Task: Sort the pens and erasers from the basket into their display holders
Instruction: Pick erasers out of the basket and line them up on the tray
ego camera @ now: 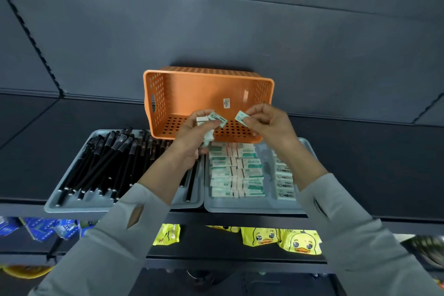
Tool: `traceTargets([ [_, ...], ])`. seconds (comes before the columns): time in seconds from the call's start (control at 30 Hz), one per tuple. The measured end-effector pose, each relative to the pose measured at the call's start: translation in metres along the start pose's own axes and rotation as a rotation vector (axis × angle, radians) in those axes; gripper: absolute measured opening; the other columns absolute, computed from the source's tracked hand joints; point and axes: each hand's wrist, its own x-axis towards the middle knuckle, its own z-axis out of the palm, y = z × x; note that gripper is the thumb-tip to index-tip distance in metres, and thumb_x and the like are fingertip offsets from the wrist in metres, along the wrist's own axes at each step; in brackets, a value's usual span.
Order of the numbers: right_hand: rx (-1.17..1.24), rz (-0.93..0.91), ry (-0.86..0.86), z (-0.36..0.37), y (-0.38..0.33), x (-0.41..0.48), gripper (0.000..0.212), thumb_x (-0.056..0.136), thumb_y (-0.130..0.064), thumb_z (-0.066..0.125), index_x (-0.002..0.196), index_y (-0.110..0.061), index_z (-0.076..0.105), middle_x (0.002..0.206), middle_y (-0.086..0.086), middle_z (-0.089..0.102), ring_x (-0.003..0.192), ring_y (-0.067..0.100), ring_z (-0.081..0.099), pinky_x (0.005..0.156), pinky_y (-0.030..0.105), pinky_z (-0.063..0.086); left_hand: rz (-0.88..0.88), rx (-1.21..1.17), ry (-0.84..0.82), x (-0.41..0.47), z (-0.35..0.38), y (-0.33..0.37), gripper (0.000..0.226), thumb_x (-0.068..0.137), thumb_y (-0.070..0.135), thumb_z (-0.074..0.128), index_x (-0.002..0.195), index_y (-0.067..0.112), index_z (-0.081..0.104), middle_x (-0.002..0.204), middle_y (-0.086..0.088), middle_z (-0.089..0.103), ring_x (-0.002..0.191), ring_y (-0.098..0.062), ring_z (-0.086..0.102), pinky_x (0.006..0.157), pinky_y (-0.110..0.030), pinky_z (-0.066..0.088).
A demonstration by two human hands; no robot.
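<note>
An orange perforated basket [168,94] lies tipped on its side at the back of the shelf, its opening facing me; no pens or erasers show inside it. My left hand [194,142] holds a bunch of white-and-green erasers [211,119] in front of the basket. My right hand [266,125] pinches one eraser [242,118] between thumb and fingers, a short gap from the bunch. Below, a grey tray [72,202] on the left holds several black pens [105,163]. A second grey tray [240,206] on the right holds rows of erasers [235,170].
A column of 4B-labelled erasers [284,180] lies along the right side of the eraser tray. Under the shelf edge hang yellow duck packets [298,241] and blue packets [40,227]. A dark back panel rises behind the basket.
</note>
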Motion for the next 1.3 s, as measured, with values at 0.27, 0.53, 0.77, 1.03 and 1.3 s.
traceTargets([
  [0.27, 0.018, 0.013, -0.001, -0.03, 0.014, -0.025, 0.018, 0.088, -0.005, 0.07, 0.103, -0.014, 0.071, 0.096, 0.006, 0.074, 0.077, 0.013, 0.065, 0.07, 0.023, 0.055, 0.0, 0.006, 0.027, -0.014, 0.029, -0.008, 0.024, 0.084, 0.017, 0.073, 0.1, 0.032, 0.063, 0.086, 0.002, 0.071, 0.056, -0.01, 0.051, 0.036, -0.015, 0.027],
  [0.53, -0.066, 0.052, 0.137, -0.09, 0.024, -0.04, 0.016, 0.083, -0.008, 0.076, 0.09, -0.022, 0.075, 0.095, 0.006, 0.074, 0.082, 0.015, 0.068, 0.08, 0.027, 0.056, 0.05, 0.049, -0.016, -0.025, 0.058, -0.014, 0.023, 0.083, 0.02, 0.074, 0.095, 0.036, 0.063, 0.087, 0.0, 0.072, 0.065, -0.014, 0.047, 0.038, -0.019, 0.026],
  [0.77, -0.322, 0.09, 0.048, -0.1, 0.04, -0.059, 0.013, 0.081, -0.009, 0.078, 0.085, -0.021, 0.076, 0.084, -0.001, 0.074, 0.065, 0.007, 0.069, 0.061, 0.01, 0.05, 0.098, 0.109, -0.05, -0.035, 0.066, -0.025, 0.025, 0.083, 0.02, 0.073, 0.101, 0.036, 0.065, 0.105, -0.007, 0.071, 0.072, -0.016, 0.051, 0.04, -0.02, 0.029],
  [1.03, -0.519, 0.047, 0.047, -0.091, 0.049, -0.011, 0.026, 0.086, -0.012, 0.071, 0.076, -0.035, 0.071, 0.082, -0.013, 0.072, 0.095, 0.013, 0.066, 0.093, 0.032, 0.053, 0.091, 0.158, -0.047, -0.044, 0.065, -0.032, 0.023, 0.088, 0.018, 0.068, 0.106, 0.031, 0.062, 0.101, -0.005, 0.071, 0.063, -0.011, 0.057, 0.044, -0.022, 0.027],
  [1.3, -0.661, 0.058, -0.098, -0.085, 0.064, 0.018, 0.011, 0.087, -0.015, 0.071, 0.088, -0.023, 0.078, 0.086, -0.006, 0.073, 0.094, 0.014, 0.068, 0.097, 0.029, 0.05, 0.078, 0.186, -0.002, -0.044, 0.069, -0.03, 0.019, 0.088, 0.018, 0.068, 0.102, 0.03, 0.063, 0.097, -0.004, 0.071, 0.076, -0.025, 0.046, 0.043, -0.024, 0.028],
])
